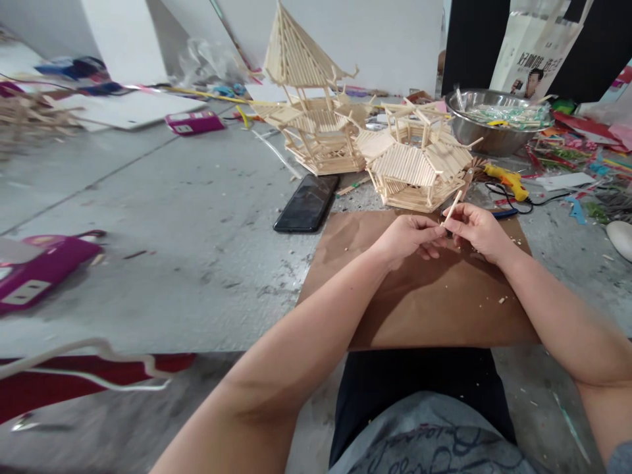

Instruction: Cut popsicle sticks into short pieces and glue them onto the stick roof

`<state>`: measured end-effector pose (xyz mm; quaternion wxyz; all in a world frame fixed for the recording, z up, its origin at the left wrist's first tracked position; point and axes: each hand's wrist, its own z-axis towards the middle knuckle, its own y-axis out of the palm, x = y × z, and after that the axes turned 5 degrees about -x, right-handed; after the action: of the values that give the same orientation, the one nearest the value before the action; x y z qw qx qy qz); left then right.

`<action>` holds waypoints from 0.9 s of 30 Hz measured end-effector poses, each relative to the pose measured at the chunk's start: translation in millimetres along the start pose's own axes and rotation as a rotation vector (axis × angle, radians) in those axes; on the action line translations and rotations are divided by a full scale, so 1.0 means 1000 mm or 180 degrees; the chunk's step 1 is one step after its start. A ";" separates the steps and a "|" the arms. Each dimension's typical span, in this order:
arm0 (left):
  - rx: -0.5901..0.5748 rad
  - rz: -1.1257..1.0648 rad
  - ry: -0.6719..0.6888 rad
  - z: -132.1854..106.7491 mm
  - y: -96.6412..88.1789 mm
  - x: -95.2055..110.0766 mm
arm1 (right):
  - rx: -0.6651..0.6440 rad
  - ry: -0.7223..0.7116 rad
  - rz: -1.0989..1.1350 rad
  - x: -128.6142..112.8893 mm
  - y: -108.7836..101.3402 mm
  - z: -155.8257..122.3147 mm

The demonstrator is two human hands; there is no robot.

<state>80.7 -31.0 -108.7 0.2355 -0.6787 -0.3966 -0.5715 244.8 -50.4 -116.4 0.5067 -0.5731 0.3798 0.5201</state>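
My left hand point(407, 238) and my right hand point(478, 230) meet over a brown cardboard sheet point(424, 296) on the grey floor. Both are closed in a pinch on a thin wooden stick point(453, 207) that points up and away between the fingertips. Just beyond the hands stands a low hexagonal stick-built roof model point(415, 168). Behind it rises a taller stick pavilion point(309, 99) with a steep pointed roof.
A black phone point(307, 203) lies left of the cardboard. A yellow glue gun point(506, 179) with a black cord lies to the right, near a steel bowl point(494, 122) of sticks. Purple boxes point(34, 266) sit at left; coloured clutter fills the far right.
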 end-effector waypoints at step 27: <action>-0.0096 -0.0276 0.0119 0.003 -0.007 -0.006 | 0.0230 -0.1290 -0.2669 -0.002 0.006 -0.011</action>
<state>76.6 -26.4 -116.6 0.2077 -0.6535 -0.4125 -0.5997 241.3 -62.3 -115.6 0.7569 -0.5459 0.0265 0.3583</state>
